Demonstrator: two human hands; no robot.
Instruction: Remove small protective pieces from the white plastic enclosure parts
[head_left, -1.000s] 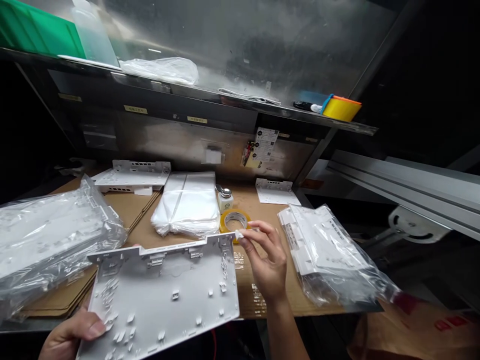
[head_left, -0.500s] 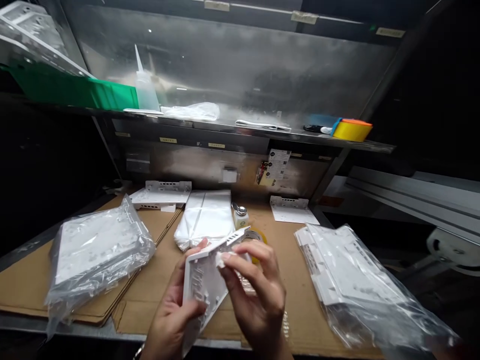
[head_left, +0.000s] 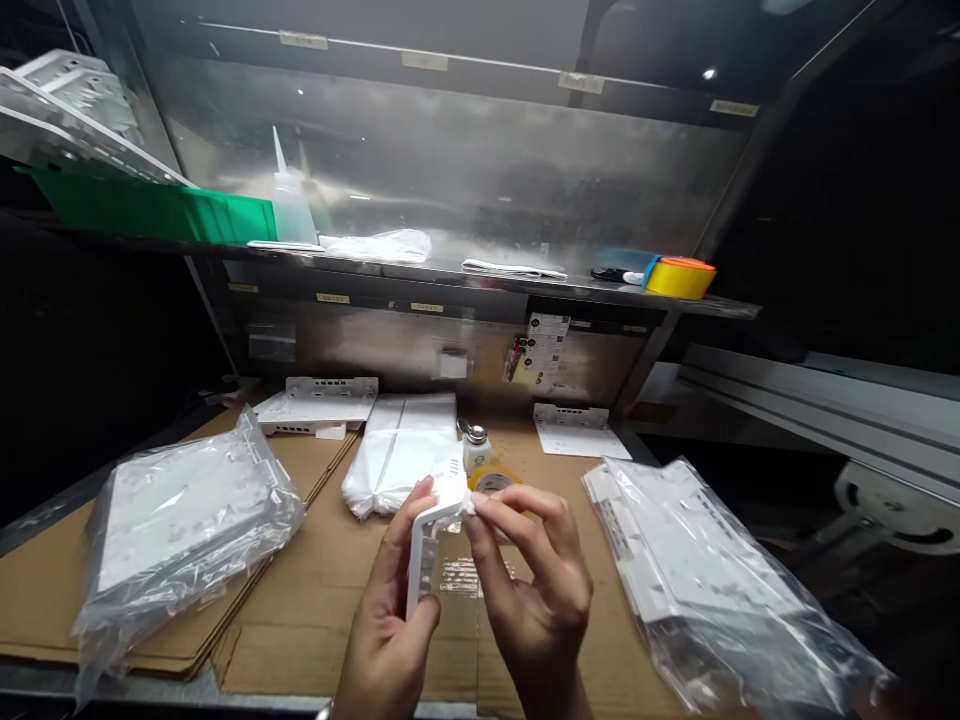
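My left hand [head_left: 391,605] is closed round a white plastic panel [head_left: 448,490], a bent-edged part with slots near its top. The panel is tilted, its narrow side toward me. Between thumb and fingertips, my right hand [head_left: 536,570] pinches a small white wad [head_left: 469,506] against the panel's right edge. The wad looks soft, but its material is too small to make out. Just beyond my hands stand a small pump-top bottle [head_left: 477,452] and a roll of yellow tape [head_left: 496,480].
Bagged white panels lie left [head_left: 176,510] and right [head_left: 697,570] on the cardboard [head_left: 315,610]. Behind are a stack of plastic bags [head_left: 405,440] and loose panels [head_left: 581,432]. The shelf overhead holds a green bin [head_left: 161,212], a nozzle bottle [head_left: 293,212] and a yellow-orange roll [head_left: 680,279].
The panel has turned from showing its broad inner face to nearly edge-on. Both hands have shifted slightly right, and the wad has moved from over the inner face to the panel's right edge.
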